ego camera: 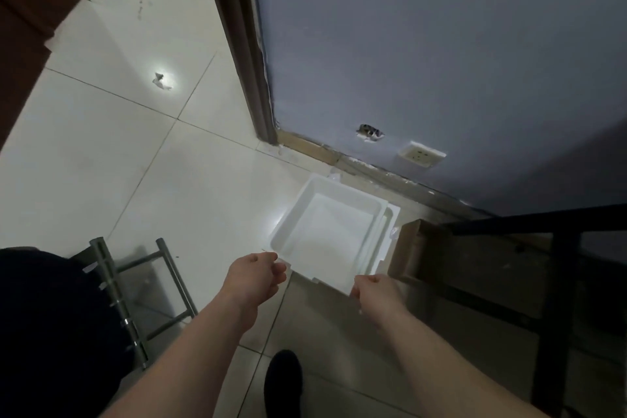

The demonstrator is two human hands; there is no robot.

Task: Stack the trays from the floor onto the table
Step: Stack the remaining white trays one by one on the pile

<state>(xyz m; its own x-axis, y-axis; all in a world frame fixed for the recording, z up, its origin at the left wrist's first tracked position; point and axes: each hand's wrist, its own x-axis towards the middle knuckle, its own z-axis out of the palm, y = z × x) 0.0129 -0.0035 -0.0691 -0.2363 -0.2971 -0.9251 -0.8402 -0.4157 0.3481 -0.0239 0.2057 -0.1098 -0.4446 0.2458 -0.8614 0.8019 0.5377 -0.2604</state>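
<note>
Gripping the top tray at its near corners, left hand and right hand pinch the rim; it sits nested on the floor by the wall; lift level, evenly, clearing the table.

The scene is dim and cool-toned, lit from overhead. A bright round glare spot sits on the glossy floor at upper left, with a fainter sheen beside the tray, the brightest thing in view. The wall is evenly grey and darkens toward the right edge. The lower right, around the table, falls into deep shadow, as does the dark mass at lower left. Straight lines bow outward near the edges from the wide lens. Detail is soft throughout, slightly smeared on the hands.
</note>
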